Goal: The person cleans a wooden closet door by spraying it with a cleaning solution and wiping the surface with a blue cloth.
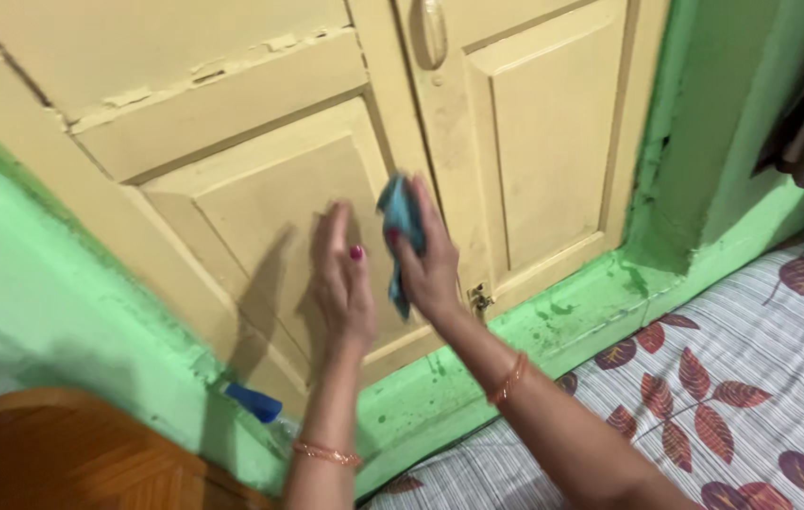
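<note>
Up against the cream-painted wooden cupboard door (260,203), both hands are raised side by side. The left hand (340,283) is released, its fingers straight and together, the palm laid flat on the recessed panel of that door; it grasps nothing. Just to its right, the right hand (428,269) is clenched around a small blue cloth (400,227), which is bunched between thumb and fingers and pressed to the door where the panel meets the upright frame. Part of the cloth sticks out above the fingers and a strip hangs below the palm. The 2 hands are near each other but not touching.

Each wrist wears a thin orange-gold bangle (326,454). Below the left forearm, a blue-capped plastic bottle (260,408) stands at the foot of the green-painted wall ledge (553,321). Left of that forearm lies the curved edge of a brown wooden surface (71,453). Under the right forearm spreads a grey striped bedsheet with dark red leaf prints (751,368). Above the right hand, near the top of the view, sits an oval cream door handle (433,33), and just beside the right wrist a small metal latch (480,299) sits at the door's lower edge.
</note>
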